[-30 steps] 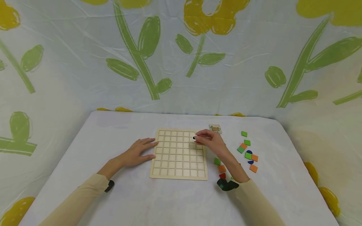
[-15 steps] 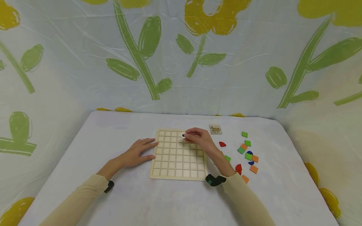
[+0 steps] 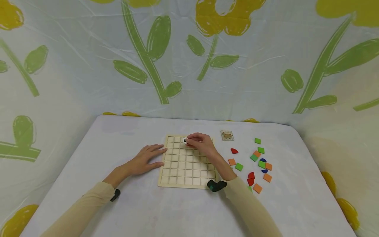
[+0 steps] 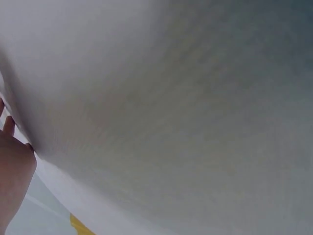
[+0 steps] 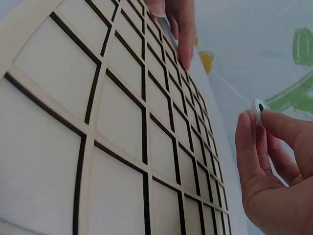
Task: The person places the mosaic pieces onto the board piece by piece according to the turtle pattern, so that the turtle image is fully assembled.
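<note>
A small white disc with a black dot (image 3: 185,140) is pinched between the thumb and fingers of my right hand (image 3: 202,144), over the far rows of a wooden grid board (image 3: 189,186). In the right wrist view the white disc (image 5: 259,108) is held up off the board, its lower part behind the fingertips. My left hand (image 3: 145,160) lies with fingers spread, its fingertips at the board's left edge. The left wrist view shows mostly the white cloth (image 4: 171,147), with part of the left hand (image 4: 14,166) at the side.
Right of the board lie loose tiles: green squares (image 3: 258,141), orange squares (image 3: 257,188), red quarter-circles (image 3: 234,151) and blue half-circles (image 3: 264,171). A small picture card (image 3: 227,135) lies beyond the board's right corner. Flower-printed cloth (image 3: 251,82) walls in the table.
My right hand has moved left across the board's far rows, carrying the white disc. Tiles once behind the right forearm now show. The left hand has stayed in place.
</note>
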{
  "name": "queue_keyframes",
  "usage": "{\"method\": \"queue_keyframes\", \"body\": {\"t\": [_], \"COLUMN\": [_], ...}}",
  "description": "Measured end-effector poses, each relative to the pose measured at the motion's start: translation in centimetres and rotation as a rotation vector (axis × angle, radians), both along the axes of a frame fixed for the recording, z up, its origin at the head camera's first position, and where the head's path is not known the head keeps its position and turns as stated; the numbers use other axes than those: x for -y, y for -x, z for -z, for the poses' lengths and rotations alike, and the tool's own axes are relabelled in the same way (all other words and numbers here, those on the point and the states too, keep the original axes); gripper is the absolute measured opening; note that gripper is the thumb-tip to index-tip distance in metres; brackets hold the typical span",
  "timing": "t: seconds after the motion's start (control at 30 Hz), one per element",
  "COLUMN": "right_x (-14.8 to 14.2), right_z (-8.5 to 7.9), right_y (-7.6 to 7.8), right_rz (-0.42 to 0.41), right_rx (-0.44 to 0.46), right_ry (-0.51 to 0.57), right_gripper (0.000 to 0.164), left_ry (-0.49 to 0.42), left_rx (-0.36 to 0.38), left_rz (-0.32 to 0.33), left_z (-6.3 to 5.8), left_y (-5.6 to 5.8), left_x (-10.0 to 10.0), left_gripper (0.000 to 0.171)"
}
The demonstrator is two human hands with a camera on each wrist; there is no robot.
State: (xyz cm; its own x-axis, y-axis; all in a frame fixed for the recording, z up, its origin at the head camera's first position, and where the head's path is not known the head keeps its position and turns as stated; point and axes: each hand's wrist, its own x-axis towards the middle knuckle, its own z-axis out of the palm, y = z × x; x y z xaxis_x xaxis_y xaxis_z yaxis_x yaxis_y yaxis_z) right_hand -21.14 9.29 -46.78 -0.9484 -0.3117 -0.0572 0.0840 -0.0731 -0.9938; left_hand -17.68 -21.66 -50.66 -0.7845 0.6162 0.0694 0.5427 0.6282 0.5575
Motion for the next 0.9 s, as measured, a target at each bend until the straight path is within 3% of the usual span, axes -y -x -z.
{"method": "queue_keyframes", "body": {"t": [0.3,0.9], "right_x": [2.3,5.5], "right_z": [0.5,1.4], "right_y": [0.5,0.9], "right_rz": [-0.011,0.004], "right_rx": [-0.001,-0.043], "right_ry": [-0.033,-0.150], "right_gripper": [0.025,0.019], "left_ry": [0.004,-0.014], "left_rx": [-0.016,0.025], "left_rz": [-0.002,-0.007], "left_z": [-0.2,-1.0], "left_y": [-0.2,-0.6], "left_x": [0.0,-0.2], "left_gripper": [0.064,0.063]}}
